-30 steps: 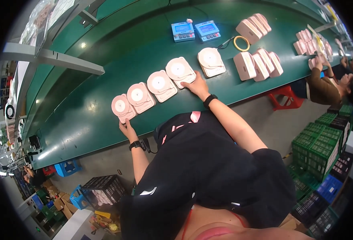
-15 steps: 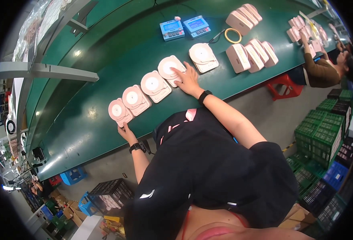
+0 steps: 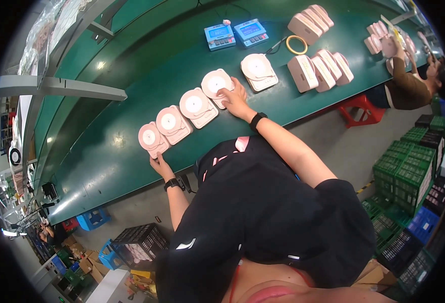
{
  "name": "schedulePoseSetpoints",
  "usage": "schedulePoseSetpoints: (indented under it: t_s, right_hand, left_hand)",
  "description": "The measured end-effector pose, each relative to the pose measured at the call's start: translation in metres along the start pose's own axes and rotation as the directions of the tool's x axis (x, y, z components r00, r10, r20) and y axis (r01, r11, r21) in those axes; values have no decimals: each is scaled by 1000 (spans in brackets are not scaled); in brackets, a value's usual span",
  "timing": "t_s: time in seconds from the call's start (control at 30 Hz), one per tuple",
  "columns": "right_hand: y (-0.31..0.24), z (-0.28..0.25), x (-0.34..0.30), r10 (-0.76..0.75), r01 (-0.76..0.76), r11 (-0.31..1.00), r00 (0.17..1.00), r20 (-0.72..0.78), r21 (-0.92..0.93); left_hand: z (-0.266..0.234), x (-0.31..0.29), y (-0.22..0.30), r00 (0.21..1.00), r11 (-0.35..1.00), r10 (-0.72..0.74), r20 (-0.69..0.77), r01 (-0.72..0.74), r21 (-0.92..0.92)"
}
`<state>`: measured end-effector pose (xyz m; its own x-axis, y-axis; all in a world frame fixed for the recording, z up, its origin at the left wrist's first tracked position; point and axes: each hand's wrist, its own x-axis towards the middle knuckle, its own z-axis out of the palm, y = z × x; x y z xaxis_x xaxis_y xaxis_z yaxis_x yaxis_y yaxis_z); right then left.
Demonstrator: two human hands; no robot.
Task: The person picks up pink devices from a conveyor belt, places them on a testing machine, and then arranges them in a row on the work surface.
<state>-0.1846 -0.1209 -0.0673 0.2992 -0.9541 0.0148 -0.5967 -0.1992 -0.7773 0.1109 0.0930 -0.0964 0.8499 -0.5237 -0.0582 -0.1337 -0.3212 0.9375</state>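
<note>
Several pale pink devices shaped like small record players, each with a round white-centred disc, lie in a slanting row on the green workbench (image 3: 96, 161). My left hand (image 3: 161, 166) grips the near edge of the leftmost record-player-shaped device (image 3: 149, 137) with its fingertips. Further right, my right hand (image 3: 237, 101) is closed around the near right side of another such device (image 3: 215, 82), its thumb over the front. Between my hands lie two more, a middle device (image 3: 169, 121) and its neighbour (image 3: 194, 104). One separate device (image 3: 258, 67) sits just beyond my right hand.
Two blue box meters with screens, a left meter (image 3: 219, 37) and a right meter (image 3: 251, 33), stand at the back. Beside them are a yellow ring (image 3: 296, 45) and upright pink devices (image 3: 326, 70). A co-worker (image 3: 411, 88) sits far right near a red stool (image 3: 362, 109).
My right hand's fingers have drawn in from the disc to the device's right side. My left hand stays at the leftmost device. The co-worker's arms have shifted.
</note>
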Motion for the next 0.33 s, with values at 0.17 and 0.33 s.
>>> schedulePoseSetpoints:
  t_s: [0.17, 0.33]
  right_hand:
    - [8, -8, -3, 36, -36, 999, 999, 8, 22]
    - [33, -28, -30, 15, -11, 999, 996, 83, -49]
  left_hand:
    - [17, -6, 29, 993, 985, 57, -105, -38, 168]
    - [89, -2, 104, 753, 721, 590, 292, -654, 231]
